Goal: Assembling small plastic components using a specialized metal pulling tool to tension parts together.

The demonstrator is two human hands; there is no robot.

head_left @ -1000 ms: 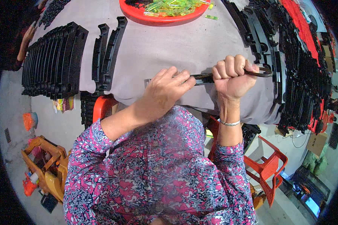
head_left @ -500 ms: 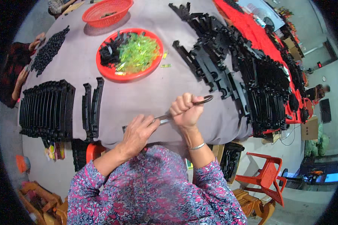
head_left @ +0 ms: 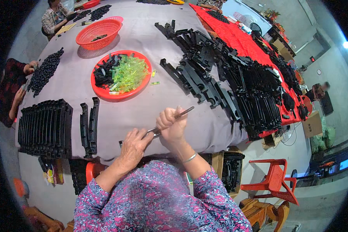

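Observation:
My right hand [head_left: 173,127] is closed in a fist round a slim dark tool [head_left: 186,111], whose end sticks out past the thumb. The earlier frame shows that end as a ring. My left hand [head_left: 133,147] is closed on a long black plastic strip [head_left: 120,144] near the table's front edge; most of it is hidden under the fingers. The tool's other end meets the strip between my two hands. Beyond them stands a red plate [head_left: 100,94] with small black parts [head_left: 105,73] and clear yellow-green pieces [head_left: 128,73].
Two black strips [head_left: 88,127] lie to the left, beside a row of similar strips [head_left: 45,129]. A large heap of black strips [head_left: 243,85] covers the right side. Behind the plate is a red basket [head_left: 98,36]. Co-workers' hands [head_left: 19,94] work at the left edge.
My right fist has turned, so the tool's ring now shows edge-on as a straight bar. Both hands sit slightly further left in the picture, and the whole view has shifted.

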